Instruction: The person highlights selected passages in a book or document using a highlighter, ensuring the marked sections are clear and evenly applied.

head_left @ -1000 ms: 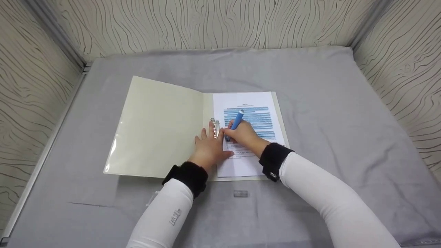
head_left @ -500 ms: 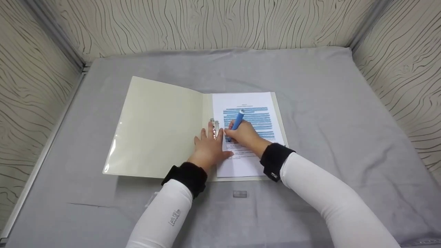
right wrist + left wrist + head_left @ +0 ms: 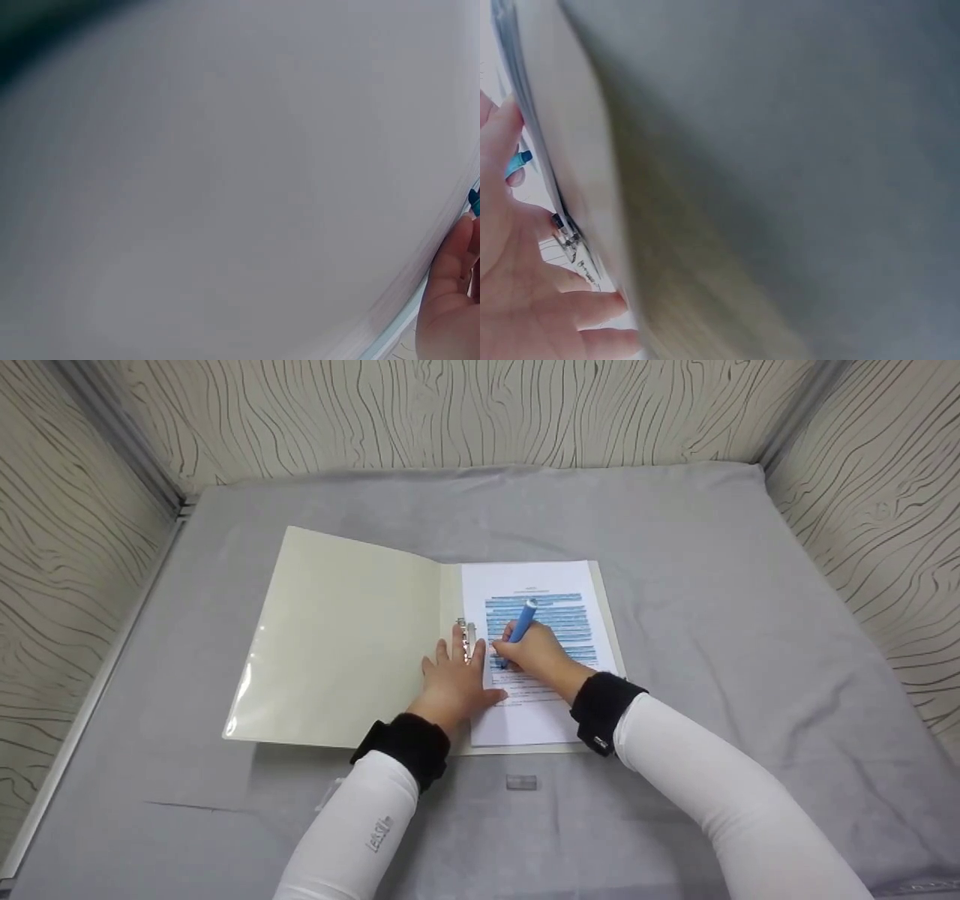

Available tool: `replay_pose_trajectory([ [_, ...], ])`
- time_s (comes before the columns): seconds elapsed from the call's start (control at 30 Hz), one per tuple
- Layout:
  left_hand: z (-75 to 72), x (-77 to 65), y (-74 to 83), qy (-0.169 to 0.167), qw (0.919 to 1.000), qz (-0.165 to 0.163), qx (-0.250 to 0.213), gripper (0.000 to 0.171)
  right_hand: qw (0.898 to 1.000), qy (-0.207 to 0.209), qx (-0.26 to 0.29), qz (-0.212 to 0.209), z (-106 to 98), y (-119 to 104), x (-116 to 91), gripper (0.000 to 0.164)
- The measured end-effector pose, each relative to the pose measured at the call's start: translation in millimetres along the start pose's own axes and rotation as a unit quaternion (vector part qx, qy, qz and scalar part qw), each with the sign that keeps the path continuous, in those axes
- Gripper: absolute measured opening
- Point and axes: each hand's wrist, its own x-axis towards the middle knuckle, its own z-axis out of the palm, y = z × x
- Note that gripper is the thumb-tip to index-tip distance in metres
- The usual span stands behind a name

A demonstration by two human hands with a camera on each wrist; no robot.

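Observation:
In the head view my right hand [image 3: 541, 651] grips a blue highlighter [image 3: 524, 619], its tip down at a printed line on the white paper [image 3: 525, 726]. Blue strokes [image 3: 541, 622] cover many of the upper lines, while the lowest lines are plain. My left hand [image 3: 454, 688] lies with fingers spread over the folder's inner edge and the metal clip [image 3: 471, 631], its thumb on the page. The left wrist view has the blue highlighter [image 3: 519, 162] beyond the left thumb. At the right wrist view's edge, the right hand [image 3: 450, 300] holds it.
The cream folder [image 3: 345, 637] lies open, its glossy cover to the left. A small grey translucent block [image 3: 521, 782] sits on the grey cloth [image 3: 675, 540] just in front of the folder. Part of a clear object [image 3: 330, 793] shows beside the left sleeve. Patterned panels [image 3: 480, 412] enclose the table.
My right hand and the highlighter have slid slightly to the right along the line, leaving a short blue mark behind. The left hand stays in place on the folder.

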Motion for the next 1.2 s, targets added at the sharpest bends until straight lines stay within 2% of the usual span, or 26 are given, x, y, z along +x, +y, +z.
replay_pose_trajectory([
  [0.27, -0.1, -1.3, 0.3, 0.005, 0.9998, 0.004, 0.017, 0.090, 1.000, 0.005, -0.007, -0.010, -4, 2, -1, 0.020],
  [0.73, 0.6, -0.9, 0.8, 0.008, 1.0000, 0.003, 0.001, 0.091, 1.000, 0.009, -0.020, -0.014, -10, 8, -2, 0.021],
  [0.97, 0.3, -1.2, 0.9, 0.007, 0.9999, 0.004, 0.007, 0.091, 1.000, 0.006, -0.012, -0.003, -14, 11, -3, 0.020],
  [1.2, 0.3, -0.7, -0.3, 0.002, 1.0000, 0.003, -0.007, 0.091, 1.000, 0.008, -0.013, 0.009, -17, 14, -4, 0.019],
])
